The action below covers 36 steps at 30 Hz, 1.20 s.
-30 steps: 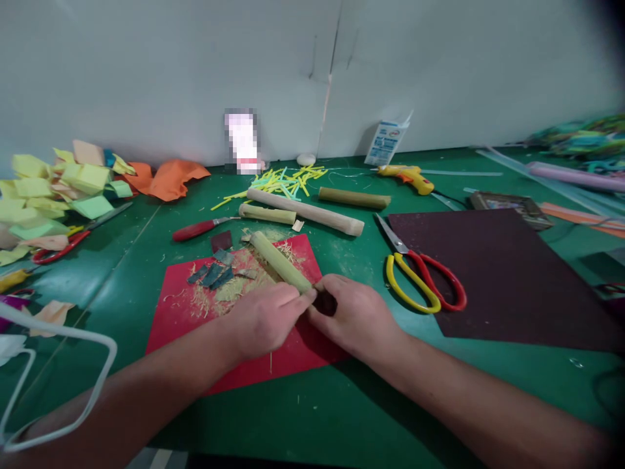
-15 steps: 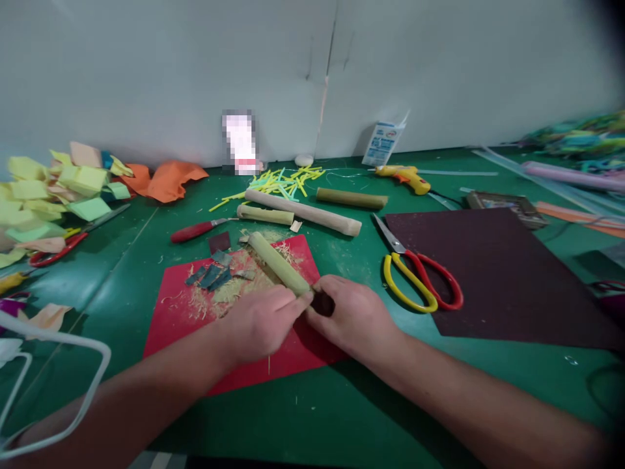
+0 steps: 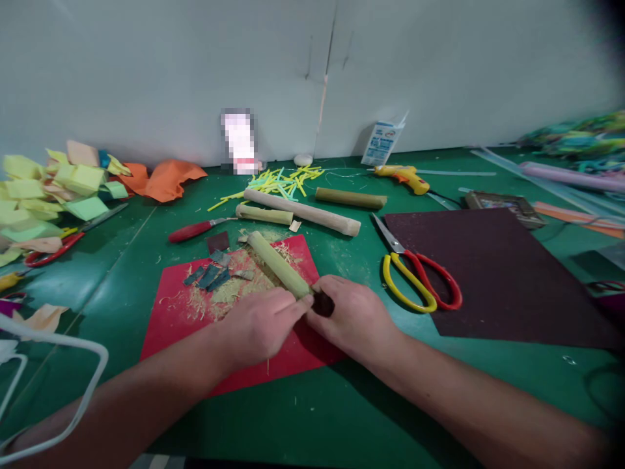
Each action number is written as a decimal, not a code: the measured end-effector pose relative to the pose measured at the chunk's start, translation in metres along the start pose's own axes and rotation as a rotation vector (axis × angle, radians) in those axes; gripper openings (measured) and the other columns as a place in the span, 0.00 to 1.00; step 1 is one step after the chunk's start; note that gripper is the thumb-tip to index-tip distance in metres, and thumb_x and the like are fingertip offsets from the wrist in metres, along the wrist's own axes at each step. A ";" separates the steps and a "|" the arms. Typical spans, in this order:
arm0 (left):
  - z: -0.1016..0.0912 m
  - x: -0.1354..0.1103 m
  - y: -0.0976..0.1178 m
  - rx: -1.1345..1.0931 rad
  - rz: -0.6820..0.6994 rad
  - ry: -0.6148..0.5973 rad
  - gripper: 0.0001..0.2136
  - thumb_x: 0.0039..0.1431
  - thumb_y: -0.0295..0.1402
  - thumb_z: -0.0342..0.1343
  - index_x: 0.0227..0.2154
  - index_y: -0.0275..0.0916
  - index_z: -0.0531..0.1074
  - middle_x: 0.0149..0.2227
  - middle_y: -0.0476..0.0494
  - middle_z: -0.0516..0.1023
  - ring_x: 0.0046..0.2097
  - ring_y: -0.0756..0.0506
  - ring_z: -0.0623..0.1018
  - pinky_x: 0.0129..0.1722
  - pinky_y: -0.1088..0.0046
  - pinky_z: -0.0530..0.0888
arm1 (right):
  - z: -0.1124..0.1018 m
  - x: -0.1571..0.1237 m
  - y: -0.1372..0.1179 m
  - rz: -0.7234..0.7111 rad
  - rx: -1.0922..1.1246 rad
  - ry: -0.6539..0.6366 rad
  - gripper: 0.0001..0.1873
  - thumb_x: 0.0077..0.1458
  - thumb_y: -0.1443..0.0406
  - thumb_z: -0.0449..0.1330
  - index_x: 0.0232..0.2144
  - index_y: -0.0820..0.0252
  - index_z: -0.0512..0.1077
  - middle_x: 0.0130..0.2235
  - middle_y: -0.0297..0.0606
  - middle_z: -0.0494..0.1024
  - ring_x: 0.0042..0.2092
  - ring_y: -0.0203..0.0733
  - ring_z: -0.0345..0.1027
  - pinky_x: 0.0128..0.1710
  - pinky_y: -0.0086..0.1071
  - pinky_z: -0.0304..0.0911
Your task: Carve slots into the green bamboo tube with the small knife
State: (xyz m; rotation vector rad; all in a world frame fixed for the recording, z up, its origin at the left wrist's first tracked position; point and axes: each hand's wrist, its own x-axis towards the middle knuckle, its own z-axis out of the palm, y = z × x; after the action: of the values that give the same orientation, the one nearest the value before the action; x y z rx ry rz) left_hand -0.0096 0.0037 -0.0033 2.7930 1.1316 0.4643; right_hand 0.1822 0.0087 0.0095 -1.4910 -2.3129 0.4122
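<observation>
A pale green bamboo tube (image 3: 277,262) lies slanted over a red sheet (image 3: 163,319), its near end at my fingers. My left hand (image 3: 263,319) is closed on that near end from the left, fingertips pressed on it. Closed against the same end from the right is my right hand (image 3: 354,316), pinching a dark brown piece (image 3: 323,303) that looks like sandpaper; most of it is hidden by the fingers. Shavings, pale dust and worn dark scraps (image 3: 215,277) lie on the red sheet left of the tube.
Scissors (image 3: 415,277) with red and yellow handles lie right of my hands, partly on a dark brown sheet (image 3: 508,280). Beyond are bamboo pieces (image 3: 303,212), a red-handled tool (image 3: 195,230) and a yellow glue gun (image 3: 403,178). White tubing (image 3: 92,391) crosses the lower left.
Both hands keep their hold at the tube's near end, with hardly any visible movement. The whole view has shifted very slightly.
</observation>
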 end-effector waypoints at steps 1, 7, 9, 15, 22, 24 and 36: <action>0.000 0.000 0.000 0.017 -0.003 0.007 0.17 0.65 0.31 0.36 0.51 0.37 0.65 0.30 0.43 0.71 0.34 0.46 0.71 0.32 0.70 0.69 | 0.000 0.000 0.000 0.000 0.001 -0.002 0.08 0.48 0.59 0.55 0.24 0.57 0.64 0.27 0.32 0.69 0.28 0.35 0.61 0.26 0.29 0.49; -0.004 0.002 -0.001 0.118 0.032 0.006 0.18 0.64 0.29 0.36 0.52 0.35 0.64 0.29 0.44 0.71 0.31 0.47 0.70 0.29 0.72 0.67 | 0.000 -0.001 -0.001 0.001 0.001 0.018 0.08 0.49 0.59 0.55 0.24 0.56 0.64 0.26 0.32 0.69 0.27 0.35 0.60 0.25 0.29 0.50; -0.004 0.002 -0.002 0.147 0.028 0.026 0.17 0.64 0.29 0.37 0.50 0.35 0.65 0.29 0.44 0.70 0.32 0.47 0.70 0.29 0.72 0.67 | 0.001 -0.001 -0.001 0.004 -0.005 0.008 0.09 0.48 0.58 0.56 0.24 0.56 0.63 0.26 0.31 0.69 0.27 0.34 0.60 0.25 0.29 0.49; -0.003 0.000 -0.003 0.228 0.108 0.037 0.17 0.63 0.28 0.38 0.52 0.34 0.63 0.28 0.44 0.70 0.30 0.46 0.70 0.27 0.72 0.66 | 0.000 -0.001 -0.001 0.000 -0.005 0.005 0.09 0.49 0.58 0.55 0.24 0.57 0.63 0.27 0.32 0.69 0.27 0.35 0.60 0.26 0.29 0.50; -0.003 0.000 -0.003 0.220 0.126 0.035 0.17 0.63 0.28 0.38 0.52 0.33 0.63 0.30 0.42 0.71 0.32 0.46 0.70 0.29 0.70 0.68 | 0.000 -0.001 -0.001 0.007 -0.011 0.014 0.09 0.48 0.59 0.55 0.23 0.57 0.63 0.26 0.31 0.68 0.27 0.34 0.59 0.25 0.29 0.49; -0.003 0.000 -0.002 0.216 0.108 0.051 0.17 0.63 0.28 0.37 0.50 0.33 0.65 0.28 0.43 0.70 0.31 0.46 0.70 0.27 0.71 0.68 | 0.000 -0.001 -0.001 0.013 -0.012 0.012 0.09 0.47 0.58 0.56 0.23 0.56 0.63 0.26 0.31 0.69 0.27 0.34 0.59 0.24 0.29 0.48; -0.003 0.002 0.000 0.161 0.094 0.019 0.17 0.64 0.29 0.37 0.50 0.34 0.65 0.30 0.43 0.71 0.32 0.46 0.71 0.29 0.71 0.69 | 0.000 0.001 0.000 0.018 0.002 -0.002 0.09 0.47 0.58 0.56 0.23 0.56 0.63 0.26 0.31 0.69 0.27 0.34 0.60 0.25 0.29 0.49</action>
State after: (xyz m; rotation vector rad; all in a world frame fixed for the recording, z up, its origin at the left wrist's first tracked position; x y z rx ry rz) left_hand -0.0096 0.0052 -0.0001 2.9976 1.0906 0.4261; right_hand 0.1815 0.0092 0.0098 -1.5118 -2.3013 0.4211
